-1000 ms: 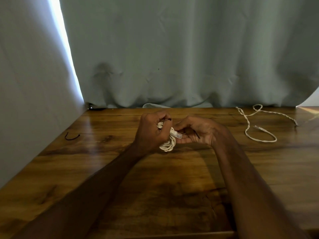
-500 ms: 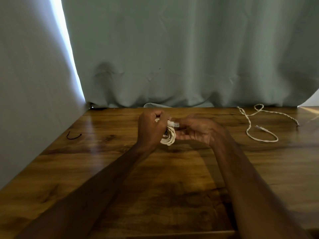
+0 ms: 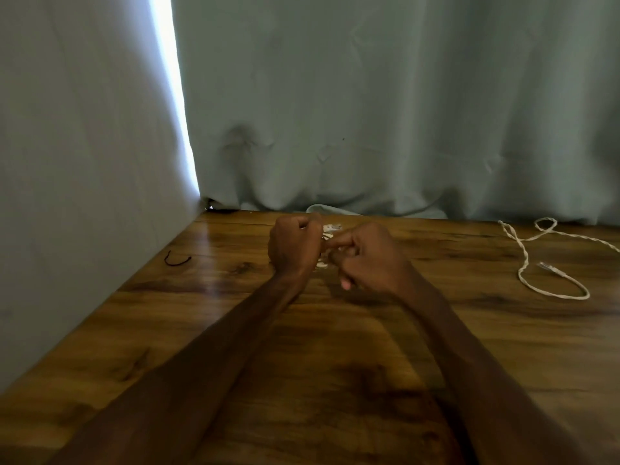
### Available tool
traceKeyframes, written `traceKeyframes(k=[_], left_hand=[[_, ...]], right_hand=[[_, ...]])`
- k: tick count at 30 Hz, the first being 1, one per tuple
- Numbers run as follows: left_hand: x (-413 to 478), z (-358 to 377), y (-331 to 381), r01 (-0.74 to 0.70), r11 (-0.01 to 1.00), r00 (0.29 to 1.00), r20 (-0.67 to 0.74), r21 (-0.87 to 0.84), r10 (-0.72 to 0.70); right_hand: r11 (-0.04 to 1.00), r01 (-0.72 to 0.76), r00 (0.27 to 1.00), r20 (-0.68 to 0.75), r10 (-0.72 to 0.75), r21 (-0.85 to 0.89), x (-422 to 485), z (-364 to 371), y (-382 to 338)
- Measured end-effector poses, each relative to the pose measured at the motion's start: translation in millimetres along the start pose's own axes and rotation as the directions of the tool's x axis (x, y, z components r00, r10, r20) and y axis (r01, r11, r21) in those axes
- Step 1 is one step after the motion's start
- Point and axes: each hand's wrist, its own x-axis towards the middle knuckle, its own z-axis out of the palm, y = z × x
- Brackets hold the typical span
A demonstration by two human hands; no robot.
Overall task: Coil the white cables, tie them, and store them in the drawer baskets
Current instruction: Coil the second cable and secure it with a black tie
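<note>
Left hand (image 3: 293, 245) fisted over the desk (image 3: 335, 380), fingers curled tight around a coil (image 3: 330, 229) of white cable, most of it buried in the fist. Only scraps of the coil on show: a pale connector end poking out at the top, just right of the knuckles, and a sliver of white strand low down between the two hands. Right hand (image 3: 365, 260) pressed up against the left at its 3 o'clock, fingers bent inward, forefinger stretched leftward to touch the coil or the left fist. Exact grip of the right fingers hard to judge through blur; some pinch on the bundle likely, but cannot tell what they have hold of. Both hands raised a little above the far middle of the desk, forearms running back toward 6 o'clock.

Second cable (image 3: 536, 260) lying loose at 3 o'clock from the hands, well apart, near the right back edge: twisted white strands, a small loop near the curtain (image 3: 385, 112), a larger open loop nearer, plug end resting inside the curve. Uncoiled, untied.

Small black tie (image 3: 177, 260) at 9 o'clock from the hands, well apart, near the left wall (image 3: 73, 162), lying curved on the wood.

Bright strip of light between wall and curtain at 11 o'clock.
</note>
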Motion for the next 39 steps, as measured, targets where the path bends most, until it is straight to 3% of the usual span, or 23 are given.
traceKeyframes(k=[3,6,11,14,16,20,24,33,37,39], left_hand=[[3,-3,-1,-0.008,0.996,0.999,-0.035,0.085,0.011],[7,-6,-1,0.020,0.995,0.998,-0.056,0.099,-0.014],[5,-8,0,0.050,0.998,0.999,-0.013,0.041,-0.050],[0,-3,6,0.004,1.000,1.000,0.004,0.018,-0.004],[-1,0,9,-0.017,1.000,1.000,0.012,0.010,0.017],[1,3,10,-0.080,0.997,0.997,0.018,-0.008,0.080],[2,3,10,-0.108,0.994,0.994,0.025,-0.001,0.108],[7,-1,7,-0.133,0.990,0.990,0.046,-0.044,0.135],[6,-3,5,-0.240,0.969,0.970,0.057,0.057,0.237],[9,-5,1,-0.251,0.964,0.968,0.045,0.088,0.247]], right_hand=[[0.983,0.020,1.000,-0.012,-0.022,-0.182,0,13,-3],[0.981,0.027,0.998,-0.043,-0.036,-0.191,0,17,-4],[0.999,-0.044,0.994,0.102,0.042,0.018,-3,23,-6],[0.980,-0.097,0.990,0.116,0.078,0.172,-4,26,-4],[0.944,-0.123,0.992,0.042,0.115,0.306,-6,30,-5],[0.910,-0.078,0.939,-0.276,0.204,0.408,-9,45,-8],[0.874,-0.098,0.875,-0.377,0.304,0.476,-5,50,-4],[0.747,-0.145,0.856,-0.297,0.424,0.649,-3,36,-15],[0.658,-0.260,0.877,-0.112,0.468,0.707,-5,30,-17],[0.687,-0.314,0.895,-0.037,0.445,0.656,-4,27,-15]])
